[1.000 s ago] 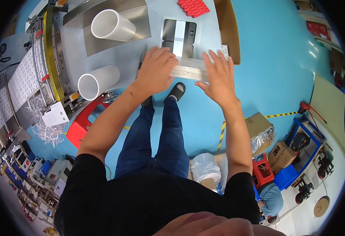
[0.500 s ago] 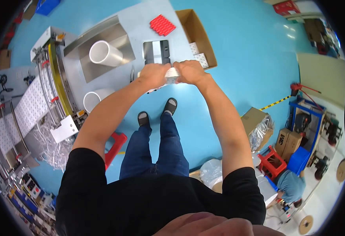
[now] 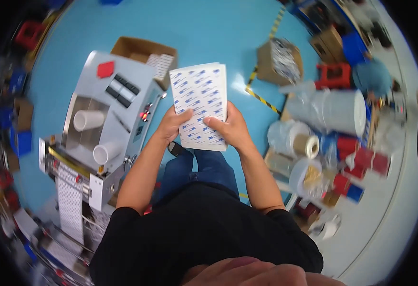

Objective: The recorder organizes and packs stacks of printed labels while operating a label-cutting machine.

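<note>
A stack of white sheets (image 3: 200, 90) printed with a repeating blue pattern is held upright in front of me, over the floor. My left hand (image 3: 172, 123) grips its left edge near the lower half, with the thumb lying across the top sheet. On the opposite edge my right hand (image 3: 232, 125) holds it the same way, thumb on the printed face. The other fingers are hidden behind the stack. The sheets at the back stick out slightly past the front one at the top and right.
To the left stands a grey machine table (image 3: 144, 71) with white tubes (image 3: 88, 120), a red pad (image 3: 105, 69) and dark blocks (image 3: 122, 90). An open cardboard box (image 3: 140, 46) adjoins its far end. Large wrapped rolls (image 3: 333, 112) and a carton of scrap (image 3: 279, 62) are at right; a person (image 3: 372, 76) is beyond.
My hands have come away from the table's edge with the stack, which now faces me in full. My view has turned right, so the table sits farther left.
</note>
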